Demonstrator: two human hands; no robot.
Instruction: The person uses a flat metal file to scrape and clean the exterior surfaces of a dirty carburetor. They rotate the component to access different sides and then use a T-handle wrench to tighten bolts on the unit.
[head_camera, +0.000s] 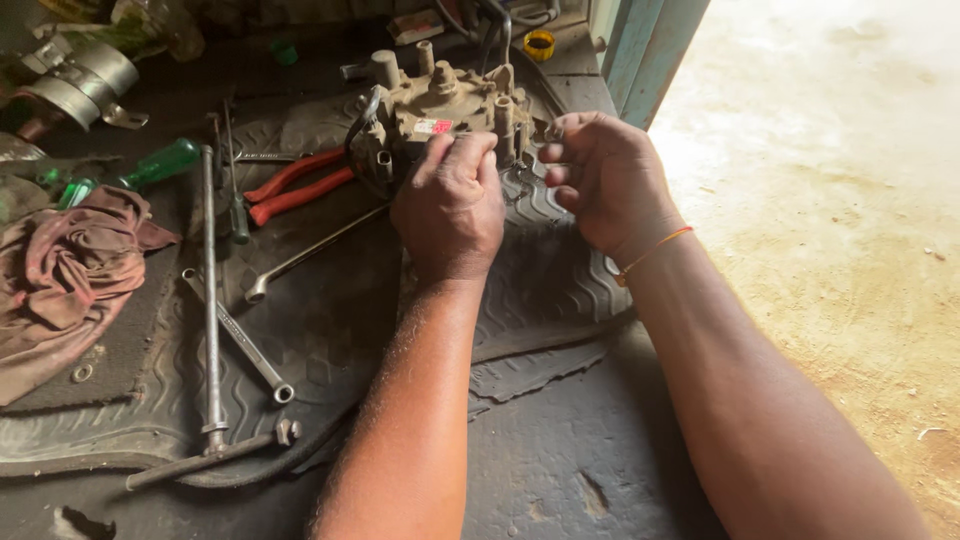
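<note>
Rag (60, 275): crumpled, reddish, far left of both hands, on the rubber mat (330, 310).
Screwdriver (160, 163): green handle, above the rag.
T-bar (210, 300): long steel rod, lies upright in view, left of the left hand.
Spanners (240, 340): two, crossed loosely between T-bar and left forearm.
Pliers (295, 185): red grips, just left of the valve block, apart from it.
Valve block (440, 115): grimy cast metal body with ports and studs, sits on the mat directly ahead of both hands.
Left hand (450, 205): closed over the block's near edge, fingers curled down onto it.
Right hand (600, 180): fingers curled in, tips at the block's right side; whether they pinch a small part, cannot tell.
Handling (judged): heavy, rigid, oily and likely slippery; protruding stubs could snag. Best gripped around the main body, not by the thin fittings.
</note>
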